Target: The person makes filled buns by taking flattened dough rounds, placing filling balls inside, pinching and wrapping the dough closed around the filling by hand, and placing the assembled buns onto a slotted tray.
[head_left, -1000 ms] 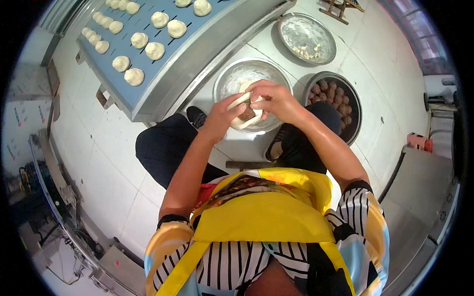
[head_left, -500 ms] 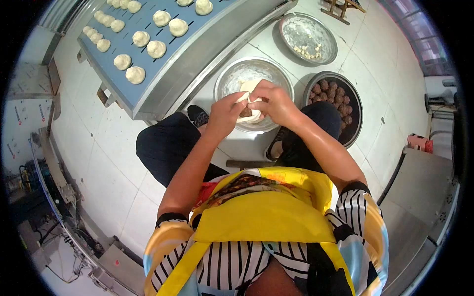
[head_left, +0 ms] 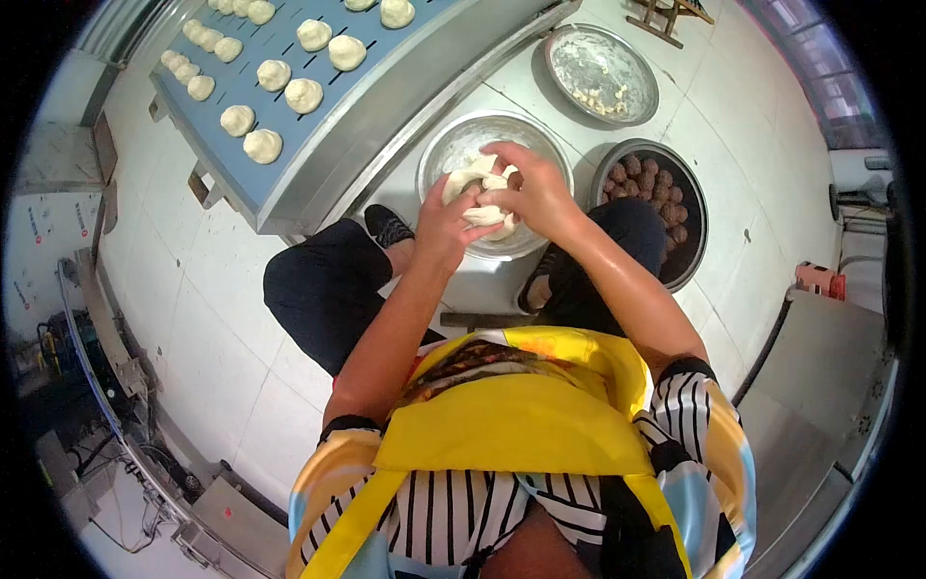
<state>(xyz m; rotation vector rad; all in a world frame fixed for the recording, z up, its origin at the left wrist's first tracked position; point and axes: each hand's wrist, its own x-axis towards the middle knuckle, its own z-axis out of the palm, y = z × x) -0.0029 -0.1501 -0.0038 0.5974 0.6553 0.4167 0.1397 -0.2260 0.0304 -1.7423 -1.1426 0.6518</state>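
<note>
A piece of white dough (head_left: 485, 216) is held between both hands above a floured metal bowl (head_left: 436, 172). My left hand (head_left: 446, 227) cups the dough from the left, its thumb at the upper edge. From the right, my right hand (head_left: 540, 198) grips the dough's rim with bent fingers. Folds of dough and fingers cover most of what is inside, so the filling is barely visible. More pale dough shows in the bowl behind the fingers.
Rounded white buns (head_left: 262, 146) sit in rows on a blue slotted conveyor (head_left: 214, 116) at upper left. To the right, a dark tub (head_left: 693, 253) holds several brown filling balls (head_left: 660, 193). A floured metal basin (head_left: 603, 63) with dough scraps stands behind it. A wooden stool (head_left: 666, 19) is farther back.
Both hands have turned and spread around the dough. Its folds now cover the brown filling that showed before. The left forearm has shifted slightly right.
</note>
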